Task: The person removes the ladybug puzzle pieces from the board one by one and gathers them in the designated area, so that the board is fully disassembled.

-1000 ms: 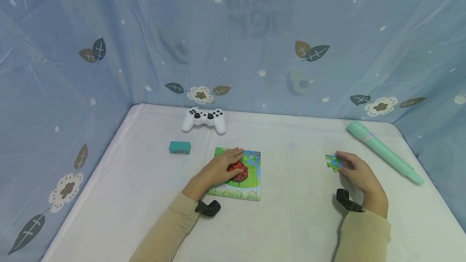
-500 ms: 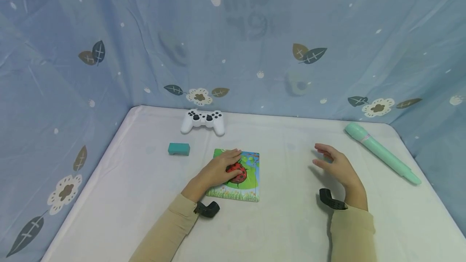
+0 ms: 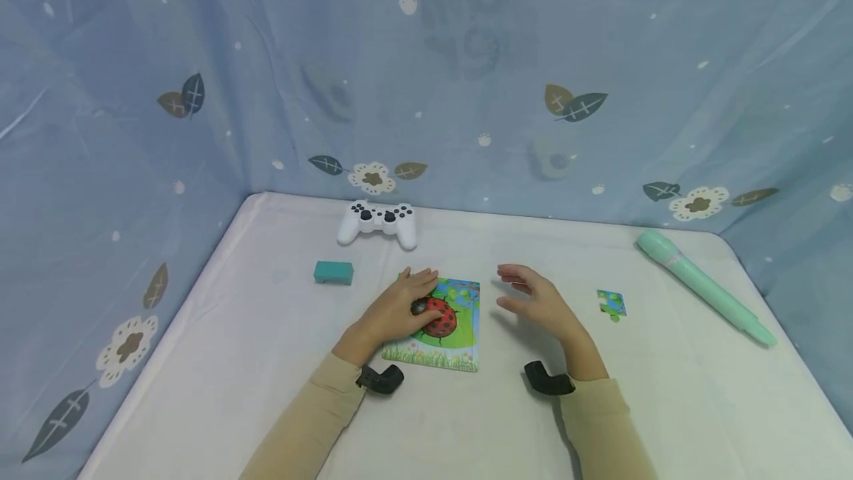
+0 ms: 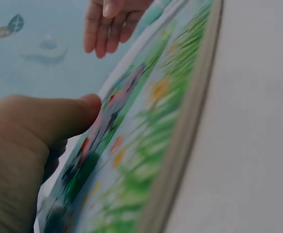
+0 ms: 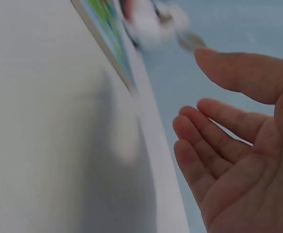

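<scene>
My L hand (image 3: pixel 393 310) rests on the flat, square jigsaw w/ a red, black-spotted ladybird on green (image 3: pixel 460 335), fingers straight & spread over its upper L part, thumb over the ladybird. My R hand (image 3: pixel 543 308) is up off the surface just R of the jigsaw, fingers relaxed & slightly bent, thumb held apart, gripping nothing. The jigsaw lies flat on the white cloth-covered bench (image 3: pixel 466 428), approx. mid, a bit L.

The loose blue-and-green jigsaw pc w/ a rounded tab (image 3: pixel 616 308) lies flat, well R of the jigsaw, btwn my R hand & a long mint-green, mic-shaped stick w/ a pink band (image 3: pixel 706 287), which lies diagonally near the R edge. Small teal rectangular block (image 3: pixel 333 272) is L of the jigsaw, apart from it. White game controller w/ black sticks & buttons (image 3: pixel 378 223) is at the back, nr the blue leaf-and-flower-print curtain (image 3: pixel 453 124). Beige sleeves (image 3: pixel 306 413) on both arms, black wrist device (image 3: pixel 549 378) on each.
</scene>
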The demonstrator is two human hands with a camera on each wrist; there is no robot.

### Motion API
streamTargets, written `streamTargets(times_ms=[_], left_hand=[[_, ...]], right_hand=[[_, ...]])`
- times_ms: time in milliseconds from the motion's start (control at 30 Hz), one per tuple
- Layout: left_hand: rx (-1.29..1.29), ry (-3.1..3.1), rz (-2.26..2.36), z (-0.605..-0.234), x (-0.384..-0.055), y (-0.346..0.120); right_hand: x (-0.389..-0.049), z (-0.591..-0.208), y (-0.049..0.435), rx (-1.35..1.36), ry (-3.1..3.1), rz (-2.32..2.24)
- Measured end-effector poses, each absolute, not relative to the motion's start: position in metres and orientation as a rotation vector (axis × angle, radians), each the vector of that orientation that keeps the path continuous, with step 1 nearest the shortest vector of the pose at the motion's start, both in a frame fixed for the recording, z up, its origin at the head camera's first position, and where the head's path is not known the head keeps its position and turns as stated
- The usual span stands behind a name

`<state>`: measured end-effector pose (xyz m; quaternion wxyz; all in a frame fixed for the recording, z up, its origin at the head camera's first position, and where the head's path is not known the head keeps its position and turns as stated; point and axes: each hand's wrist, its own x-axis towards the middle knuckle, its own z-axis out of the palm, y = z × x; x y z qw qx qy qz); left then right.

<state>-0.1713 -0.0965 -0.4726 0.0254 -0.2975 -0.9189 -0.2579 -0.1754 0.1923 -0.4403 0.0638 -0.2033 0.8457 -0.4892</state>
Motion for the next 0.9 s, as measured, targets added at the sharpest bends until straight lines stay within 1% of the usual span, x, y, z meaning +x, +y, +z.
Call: streamTargets(times_ms=[167, 400, 600, 800, 900], left_hand=[[-0.880, -2.912, -0.816, -0.469, -0.172, -0.106], [-0.905, -2.949, -0.782, -0.467, -0.167, -0.114], [-0.862, -2.936, -0.664, -0.471, -0.164, -0.115], [-0.816, -2.909, -0.709, -0.474, -0.161, -0.113], [-0.784, -2.897, -0.726, -0.474, -0.162, -0.113]], right_hand=[[-0.170, -0.444, 0.156, -0.685, 2.524, -1.445], [-0.166, -0.447, 0.125, -0.635, 2.582, -1.312], [-0.171, -0.446, 0.105, -0.565, 2.680, -1.168], [-0.169, -0.450, 0.095, -0.517, 2.752, -1.086], [-0.169, -0.452, 0.093, -0.505, 2.757, -1.123]])
